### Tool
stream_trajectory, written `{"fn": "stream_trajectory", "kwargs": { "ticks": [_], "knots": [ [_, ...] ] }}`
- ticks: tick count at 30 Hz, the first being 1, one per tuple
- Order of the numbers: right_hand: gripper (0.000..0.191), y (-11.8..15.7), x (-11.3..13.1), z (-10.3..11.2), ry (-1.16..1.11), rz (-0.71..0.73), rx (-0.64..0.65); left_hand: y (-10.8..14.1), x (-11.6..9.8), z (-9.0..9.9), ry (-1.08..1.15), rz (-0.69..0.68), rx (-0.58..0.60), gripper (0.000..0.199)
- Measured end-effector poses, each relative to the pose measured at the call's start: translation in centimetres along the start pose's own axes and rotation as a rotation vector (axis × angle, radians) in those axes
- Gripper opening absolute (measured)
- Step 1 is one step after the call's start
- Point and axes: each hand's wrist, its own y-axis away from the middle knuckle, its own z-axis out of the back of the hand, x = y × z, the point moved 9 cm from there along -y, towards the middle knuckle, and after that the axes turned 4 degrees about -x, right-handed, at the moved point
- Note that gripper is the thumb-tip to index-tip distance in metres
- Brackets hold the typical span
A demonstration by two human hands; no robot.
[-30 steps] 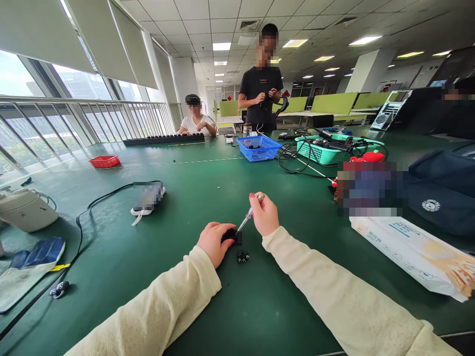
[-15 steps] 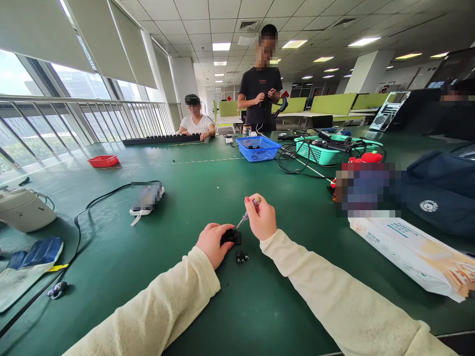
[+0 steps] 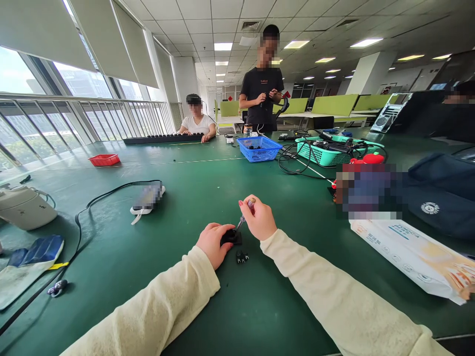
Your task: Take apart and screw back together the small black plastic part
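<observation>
My left hand (image 3: 215,243) is closed around a small black part (image 3: 230,237) and holds it down on the green table (image 3: 185,193). My right hand (image 3: 260,220) grips a screwdriver (image 3: 242,221) with a clear handle. The tool slants down to the left, and its tip meets the black part beside my left fingertips; the exact contact point is too small to tell. Just below the part lies a small black piece with light prongs (image 3: 242,257), touched by neither hand.
A blue basket (image 3: 259,149) and a green basket (image 3: 322,153) with cables stand farther back. A red tray (image 3: 104,159) and a phone-like device (image 3: 147,199) lie left. At right is a white packet (image 3: 408,254). Two people are across the table.
My right hand has shifted slightly left, and the screwdriver now stands a little steeper. My left hand keeps its hold on the black part.
</observation>
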Motion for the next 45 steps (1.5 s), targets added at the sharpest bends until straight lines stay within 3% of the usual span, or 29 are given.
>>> {"fn": "stream_trajectory", "kwargs": {
  "ticks": [4,9,12,19,26,37,45],
  "knots": [
    [0.032,-0.3,-1.0,0.2,-0.027,-0.059,-0.037,0.0,0.2,-0.2,-0.013,-0.001,0.003,0.048],
    [0.033,-0.5,-3.1,1.7,-0.148,-0.187,-0.194,0.0,0.1,0.0,-0.025,-0.002,-0.003,0.046],
    [0.033,-0.4,-3.1,2.4,-0.226,-0.196,-0.241,0.0,0.3,0.0,-0.026,0.006,0.002,0.046],
    [0.031,0.3,1.0,1.6,-0.134,0.053,-0.076,-0.1,0.5,-0.1,-0.020,-0.006,-0.016,0.046],
    [0.029,0.8,2.1,0.9,-0.079,0.151,0.007,0.0,0.4,-0.1,-0.011,-0.009,-0.003,0.047],
    [0.027,0.8,2.3,0.5,-0.059,0.164,0.053,0.0,0.5,-0.2,-0.007,-0.008,-0.008,0.048],
    [0.033,0.3,1.5,0.6,-0.091,0.052,0.002,0.0,0.4,-0.1,-0.027,-0.009,0.003,0.049]
  ]
}}
